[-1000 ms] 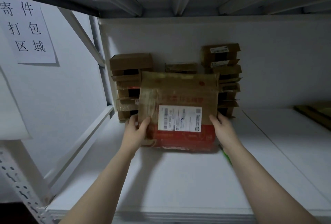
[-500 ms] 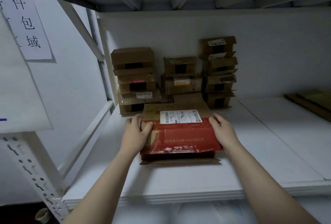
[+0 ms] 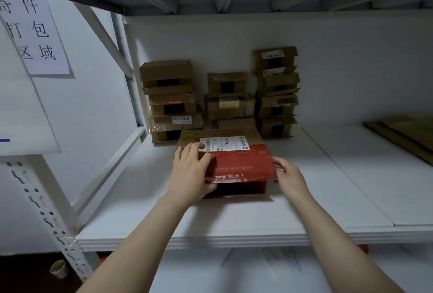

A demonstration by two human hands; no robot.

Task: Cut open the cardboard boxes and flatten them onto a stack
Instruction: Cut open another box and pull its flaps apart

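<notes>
Now that the box [image 3: 241, 168] has been laid down on the shelf [image 3: 339, 187], the left hand [image 3: 189, 171] is pressing it flat-fingered, the right hand [image 3: 290, 176] gripping its edge, likely for flattening.

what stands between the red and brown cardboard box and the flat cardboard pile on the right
Nothing visible: only white shelf surface lies between the red and brown cardboard box and the flat cardboard pile.

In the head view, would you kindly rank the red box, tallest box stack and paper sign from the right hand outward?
1. red box, gripped by the right hand.
2. tallest box stack, straight behind.
3. paper sign, far left.
</notes>
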